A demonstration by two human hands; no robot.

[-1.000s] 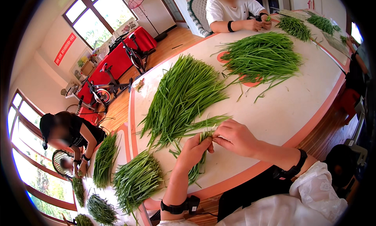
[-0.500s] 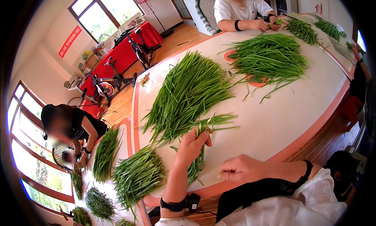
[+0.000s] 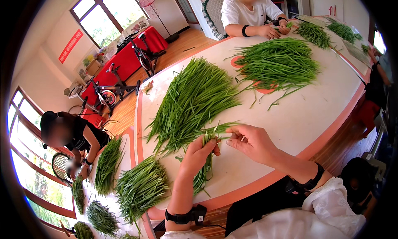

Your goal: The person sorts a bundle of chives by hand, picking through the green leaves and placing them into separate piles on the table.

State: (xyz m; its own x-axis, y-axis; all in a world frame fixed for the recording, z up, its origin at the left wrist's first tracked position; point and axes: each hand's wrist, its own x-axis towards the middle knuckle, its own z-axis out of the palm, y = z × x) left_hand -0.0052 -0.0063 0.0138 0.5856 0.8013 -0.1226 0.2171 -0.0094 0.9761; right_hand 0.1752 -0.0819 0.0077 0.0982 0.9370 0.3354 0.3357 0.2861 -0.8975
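My left hand [image 3: 198, 155] is closed around a small bunch of garlic chives [image 3: 207, 168], their pale ends poking up past the thumb and the leaves hanging below the fist. Beside it, my right hand [image 3: 251, 144] has thumb and forefinger brought together at a thin stalk sticking out of that bunch; the exact grip is partly hidden by the fingers. Just beyond my hands lies a large loose pile of chives [image 3: 195, 102] on the white table [image 3: 286, 127]. A shorter, dense heap of chives [image 3: 141, 187] sits to the left of my left forearm.
Another chive pile [image 3: 277, 63] lies farther right, near a person in white [image 3: 253, 15] handling chives across the table. At left, a person in black [image 3: 81, 133] bends over more bundles [image 3: 108, 164]. Exercise bikes [image 3: 118, 88] stand beside a red-draped table [image 3: 110, 69].
My right hand has moved up and left from near the table edge to the bunch, its fingers closing at a stalk. My left hand keeps its hold. The view has shifted slightly.
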